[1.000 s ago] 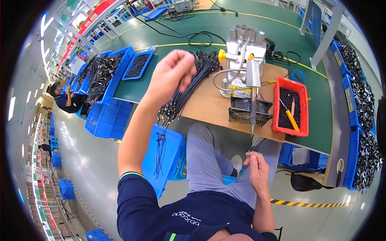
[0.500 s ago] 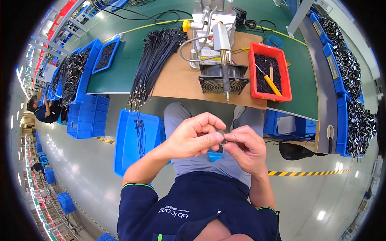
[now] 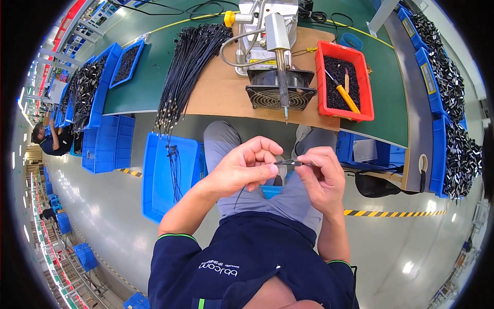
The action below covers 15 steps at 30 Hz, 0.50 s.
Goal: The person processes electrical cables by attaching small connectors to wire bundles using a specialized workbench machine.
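Cable (image 3: 287, 161) is pinched by fingers of the left hand (image 3: 241, 167) and the right hand (image 3: 324, 179), and may slip if either grip loosens.

White lettering (image 3: 218, 268) marks the navy shirt (image 3: 262, 234), while the yellow label (image 3: 263, 62) on the machine (image 3: 278, 33) is unreadably small.
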### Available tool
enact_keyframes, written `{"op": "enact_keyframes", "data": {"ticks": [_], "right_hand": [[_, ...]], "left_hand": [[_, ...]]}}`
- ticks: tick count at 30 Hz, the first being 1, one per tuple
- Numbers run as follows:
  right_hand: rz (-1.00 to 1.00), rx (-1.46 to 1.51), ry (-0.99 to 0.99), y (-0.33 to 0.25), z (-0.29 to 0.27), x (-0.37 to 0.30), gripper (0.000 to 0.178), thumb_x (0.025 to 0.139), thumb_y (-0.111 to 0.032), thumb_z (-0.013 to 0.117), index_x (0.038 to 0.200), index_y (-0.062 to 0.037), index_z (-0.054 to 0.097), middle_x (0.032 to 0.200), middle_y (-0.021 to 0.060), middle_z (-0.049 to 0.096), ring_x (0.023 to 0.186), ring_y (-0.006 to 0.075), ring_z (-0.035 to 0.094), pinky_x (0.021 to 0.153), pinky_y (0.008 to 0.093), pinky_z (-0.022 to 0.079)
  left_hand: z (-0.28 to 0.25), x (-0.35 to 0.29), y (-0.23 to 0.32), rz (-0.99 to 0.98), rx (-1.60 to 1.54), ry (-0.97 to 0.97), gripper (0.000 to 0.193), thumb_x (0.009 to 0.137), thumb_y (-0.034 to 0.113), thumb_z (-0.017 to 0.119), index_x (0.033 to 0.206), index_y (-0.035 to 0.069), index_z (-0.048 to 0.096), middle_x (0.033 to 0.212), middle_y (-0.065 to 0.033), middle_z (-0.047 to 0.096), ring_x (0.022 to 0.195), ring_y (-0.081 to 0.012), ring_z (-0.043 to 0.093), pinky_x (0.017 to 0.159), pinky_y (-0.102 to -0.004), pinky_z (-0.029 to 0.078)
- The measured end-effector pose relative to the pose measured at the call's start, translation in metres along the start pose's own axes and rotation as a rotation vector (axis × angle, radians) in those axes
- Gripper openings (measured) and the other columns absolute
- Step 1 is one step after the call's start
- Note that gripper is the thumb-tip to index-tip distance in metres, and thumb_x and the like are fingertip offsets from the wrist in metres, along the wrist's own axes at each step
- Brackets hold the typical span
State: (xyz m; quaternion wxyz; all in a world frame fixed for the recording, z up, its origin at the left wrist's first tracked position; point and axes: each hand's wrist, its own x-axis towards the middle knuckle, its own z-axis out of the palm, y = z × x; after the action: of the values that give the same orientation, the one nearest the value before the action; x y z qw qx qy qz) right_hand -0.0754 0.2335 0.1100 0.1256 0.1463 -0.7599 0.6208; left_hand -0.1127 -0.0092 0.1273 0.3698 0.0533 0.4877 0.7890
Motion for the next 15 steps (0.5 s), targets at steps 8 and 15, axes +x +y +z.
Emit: {"op": "enact_keyframes", "data": {"ticks": [8, 15], "right_hand": [[-0.069, -0.021, -0.045, 0.01, 0.004, 0.003, 0.023, 0.091, 0.0, 0.084, 0.112, -0.0035, 0.076, 0.105, 0.0077, 0.069, 0.069, 0.0095, 0.054, 0.056, 0.0257, 0.043], [0.009, -0.02, 0.031, 0.01, 0.0, 0.003, 0.02, 0.094, 0.002, 0.081, 0.112, -0.001, 0.074, 0.106, 0.0075, 0.067, 0.069, 0.0059, 0.053, 0.056, 0.0222, 0.041]], "left_hand": [[0.008, 0.01, 0.002, -0.017, 0.08, 0.091, 0.037, 0.102, 0.013, 0.076, 0.134, 0.003, 0.06, 0.104, -0.0004, 0.068, 0.076, -0.0041, 0.061, 0.056, -0.0207, 0.045], [0.0, 0.009, -0.005, -0.004, 0.039, 0.121, 0.039, 0.1, 0.011, 0.078, 0.134, 0.004, 0.061, 0.104, 0.0, 0.069, 0.077, -0.0033, 0.06, 0.058, -0.0206, 0.046]]}}
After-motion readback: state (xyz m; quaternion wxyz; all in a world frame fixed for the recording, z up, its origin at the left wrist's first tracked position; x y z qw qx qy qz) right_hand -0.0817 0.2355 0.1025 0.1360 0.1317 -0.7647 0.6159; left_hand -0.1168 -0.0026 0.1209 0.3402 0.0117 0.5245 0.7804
